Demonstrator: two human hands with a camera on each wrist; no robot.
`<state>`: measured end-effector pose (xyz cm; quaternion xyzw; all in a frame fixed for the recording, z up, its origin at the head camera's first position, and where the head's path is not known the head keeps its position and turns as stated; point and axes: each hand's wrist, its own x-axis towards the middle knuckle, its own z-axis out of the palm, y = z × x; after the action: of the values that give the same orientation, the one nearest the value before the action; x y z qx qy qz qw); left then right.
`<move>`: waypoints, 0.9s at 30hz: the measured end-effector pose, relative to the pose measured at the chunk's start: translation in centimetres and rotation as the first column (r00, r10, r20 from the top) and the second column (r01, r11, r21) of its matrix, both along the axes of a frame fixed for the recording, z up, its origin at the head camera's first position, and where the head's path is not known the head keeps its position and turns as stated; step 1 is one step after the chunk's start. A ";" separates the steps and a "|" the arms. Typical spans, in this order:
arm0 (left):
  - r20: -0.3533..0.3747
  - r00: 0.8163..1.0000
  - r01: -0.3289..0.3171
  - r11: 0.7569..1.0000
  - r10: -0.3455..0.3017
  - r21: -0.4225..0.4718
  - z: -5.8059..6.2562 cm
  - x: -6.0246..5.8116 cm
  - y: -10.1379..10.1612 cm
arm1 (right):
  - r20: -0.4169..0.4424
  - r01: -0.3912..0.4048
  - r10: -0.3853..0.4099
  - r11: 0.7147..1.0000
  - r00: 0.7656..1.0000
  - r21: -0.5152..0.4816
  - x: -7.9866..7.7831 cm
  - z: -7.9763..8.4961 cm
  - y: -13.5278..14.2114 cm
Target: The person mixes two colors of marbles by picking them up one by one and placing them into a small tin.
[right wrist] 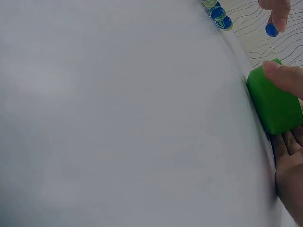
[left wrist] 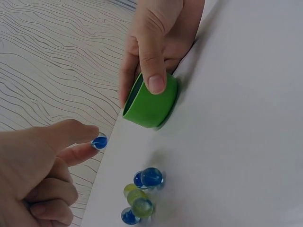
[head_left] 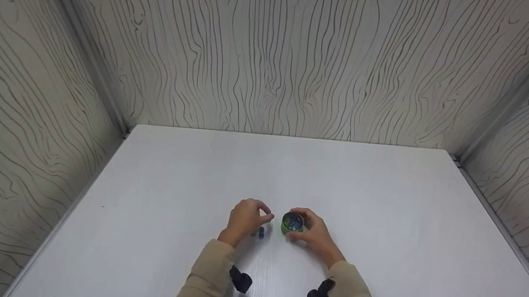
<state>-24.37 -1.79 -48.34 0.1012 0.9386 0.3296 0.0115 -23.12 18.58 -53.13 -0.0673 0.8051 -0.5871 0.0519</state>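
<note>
Between thumb and forefinger, my left hand (head_left: 246,218) pinches a blue-and-clear glass marble (left wrist: 99,141), held above the table just left of a green cup (left wrist: 150,105). My right hand (head_left: 313,232) grips this small cup, thumb on the near side and fingers on the far side. In the head view the cup's opening shows several bluish marbles (head_left: 293,222) inside. Beneath the left hand, several loose blue and yellow-green marbles (left wrist: 142,206) lie clustered on the table; the hand partly hides them in the head view.
Both hands work over a white table (head_left: 159,183). Wood-grain patterned panels (head_left: 270,60) stand behind it and at both sides. Each sleeved forearm wears a black wrist camera, one on the left (head_left: 240,279) and one on the right (head_left: 320,294).
</note>
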 end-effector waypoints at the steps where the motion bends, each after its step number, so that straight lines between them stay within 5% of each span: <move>1: -0.004 1.000 0.002 1.000 -0.002 0.000 0.0 0.0 0.0 | 0.002 0.002 -0.002 1.000 1.000 0.000 0.0 0.0 0.0; 19: 0.014 1.000 0.026 1.000 -0.026 -0.006 0.6 -0.2 0.9 | 0.019 0.019 -0.019 1.000 1.000 0.008 -0.1 -0.1 -0.1; 27: -0.034 0.997 0.063 0.998 -0.063 0.001 0.8 -0.2 1.3 | 0.006 0.014 -0.014 1.000 1.000 -0.004 -0.1 -0.3 -0.1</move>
<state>-24.55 -0.49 -47.55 0.1365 0.9347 0.3282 0.0060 -23.19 18.47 -53.38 -0.0601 0.8041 -0.5894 0.0499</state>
